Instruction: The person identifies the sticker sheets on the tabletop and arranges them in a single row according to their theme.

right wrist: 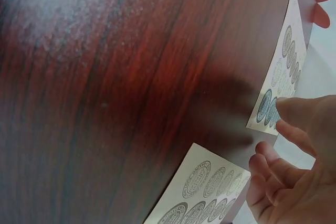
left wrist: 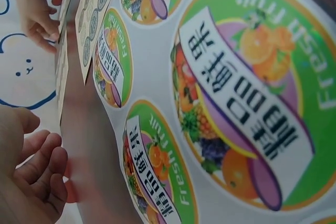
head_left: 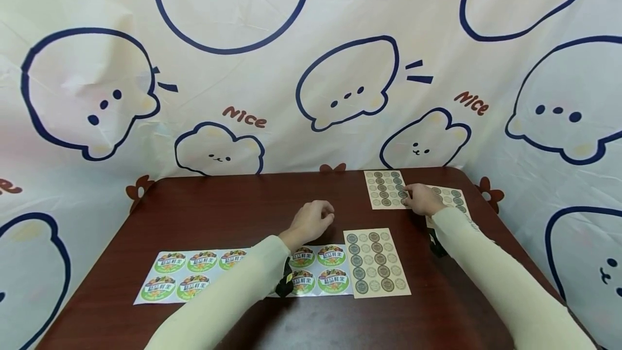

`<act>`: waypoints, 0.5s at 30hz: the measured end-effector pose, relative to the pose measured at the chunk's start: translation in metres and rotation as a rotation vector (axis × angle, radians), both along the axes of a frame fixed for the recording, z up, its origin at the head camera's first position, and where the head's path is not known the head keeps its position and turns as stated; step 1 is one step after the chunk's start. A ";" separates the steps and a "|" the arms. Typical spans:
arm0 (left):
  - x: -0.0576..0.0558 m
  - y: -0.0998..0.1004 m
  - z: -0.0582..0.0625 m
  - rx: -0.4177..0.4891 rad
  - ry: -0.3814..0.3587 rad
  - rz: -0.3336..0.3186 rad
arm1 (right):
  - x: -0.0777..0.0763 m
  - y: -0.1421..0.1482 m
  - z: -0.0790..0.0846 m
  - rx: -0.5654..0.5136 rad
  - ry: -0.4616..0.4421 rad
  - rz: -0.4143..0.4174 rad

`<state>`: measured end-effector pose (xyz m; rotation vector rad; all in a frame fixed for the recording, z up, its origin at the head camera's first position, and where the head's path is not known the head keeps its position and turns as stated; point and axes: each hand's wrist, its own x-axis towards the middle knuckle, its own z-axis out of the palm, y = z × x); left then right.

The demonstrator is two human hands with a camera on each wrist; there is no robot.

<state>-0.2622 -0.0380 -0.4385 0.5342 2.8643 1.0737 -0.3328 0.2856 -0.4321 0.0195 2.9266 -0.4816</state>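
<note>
Tabletop (head_left: 233, 204): dark red-brown, streaked wood grain, faint sheen, rounded rear corners.
Far label sheet (head_left: 386, 189): cream, flat, rectangular, printed with small round seals in grey, brown and pale columns; lies at the rear edge of the tabletop, right of centre; long axis runs near to far, tilted slightly.
Right hand (head_left: 424, 200): reaches leftward over the table; thumb and forefinger close together at the right edge of the far label sheet, the other fingers loosely bent; whether the two tips pinch the paper or only touch it, cannot tell.
Side label sheet (head_left: 452, 199): same cream stock and round seals; partly covered by the right hand and sleeve; long axis near to far, slanting.
Near label sheet (head_left: 377, 262): cream, rectangular, rows of round seals; left edge meets the fruit sheet; long axis near to far.
Fruit sheet (head_left: 194, 271): smooth white, large oval "Fresh fruit" stickers, green-bordered; long axis side to side, partly hidden by the left sleeve.
Left hand (head_left: 311, 220): above the tabletop, beyond the fruit sheet; fingers loosely curled, slightly apart, holding nothing.
Sleeves (head_left: 491, 280): cream cloth, one per arm.
Backdrop (head_left: 272, 85): creased pale cloth, navy-outlined cartoon figures, red-brown "Nice".
</note>
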 end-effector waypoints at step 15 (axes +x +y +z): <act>-0.005 -0.006 -0.009 -0.077 0.007 0.027 | 0.000 -0.011 0.005 -0.001 -0.033 0.064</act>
